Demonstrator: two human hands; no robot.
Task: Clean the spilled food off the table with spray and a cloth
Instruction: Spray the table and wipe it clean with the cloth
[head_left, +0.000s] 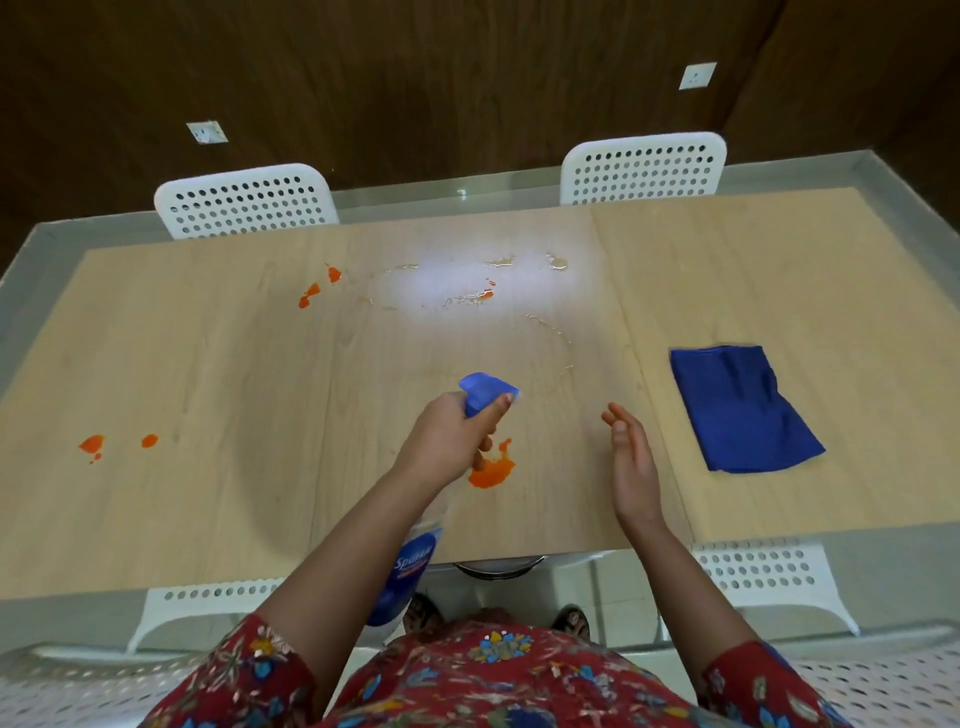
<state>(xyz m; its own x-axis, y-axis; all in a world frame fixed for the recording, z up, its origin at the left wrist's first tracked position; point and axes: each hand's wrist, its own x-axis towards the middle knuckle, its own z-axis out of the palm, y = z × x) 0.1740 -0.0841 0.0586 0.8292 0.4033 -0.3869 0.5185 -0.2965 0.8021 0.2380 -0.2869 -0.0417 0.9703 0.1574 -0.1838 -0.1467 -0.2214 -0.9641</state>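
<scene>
My left hand (449, 441) grips a spray bottle (485, 392) by its blue trigger head, nozzle pointing away over the wooden table (208, 364); the bottle's body hangs below my forearm. An orange food spill (491, 470) lies just under that hand. More orange spots sit at the far left (93, 444), beside them (149, 440) and further back (319, 288). A wet sprayed patch (467, 283) glistens at the table's far middle. My right hand (631, 457) hovers flat and holds nothing. A folded blue cloth (740, 410) lies to its right.
Two white perforated chairs (244, 200) (644, 166) stand at the table's far side. Two more chair backs (208, 597) (763, 571) are tucked at the near edge either side of me. A dark wooden wall rises behind.
</scene>
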